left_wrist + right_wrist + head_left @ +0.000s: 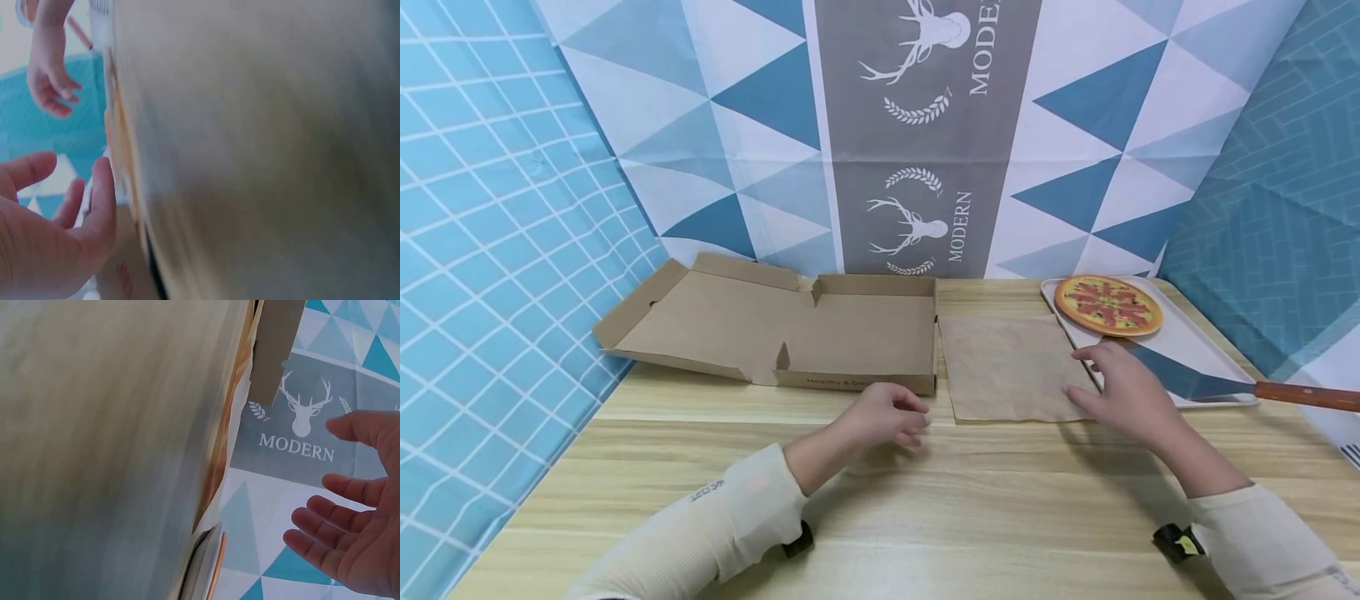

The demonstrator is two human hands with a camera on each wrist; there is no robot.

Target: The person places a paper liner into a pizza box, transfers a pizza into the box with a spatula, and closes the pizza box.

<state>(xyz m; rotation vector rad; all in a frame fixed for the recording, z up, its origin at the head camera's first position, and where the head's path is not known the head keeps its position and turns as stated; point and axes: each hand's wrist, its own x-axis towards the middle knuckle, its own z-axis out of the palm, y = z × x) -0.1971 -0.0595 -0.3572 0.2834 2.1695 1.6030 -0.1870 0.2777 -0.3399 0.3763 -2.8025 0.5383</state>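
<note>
My left hand (883, 414) hovers near the front right corner of an open cardboard pizza box (872, 333), fingers loosely bent with nothing in them. Over the right edge of a sheet of brown paper (1007, 367) is my right hand (1123, 387), its fingers relaxed and apart in the right wrist view. The paper lies flat between the box and a white tray (1206, 354). On the tray sits a pizza (1108, 306) with red toppings. A pizza server (1180, 371) with a wooden handle lies across the tray, its blade tip beside the pizza.
The box lid (707, 312) is folded back to the left, close to the blue tiled side wall (497, 208). A patterned backdrop (917, 142) stands behind the table (970, 517). The server's handle (1307, 395) sticks out past the tray's right side.
</note>
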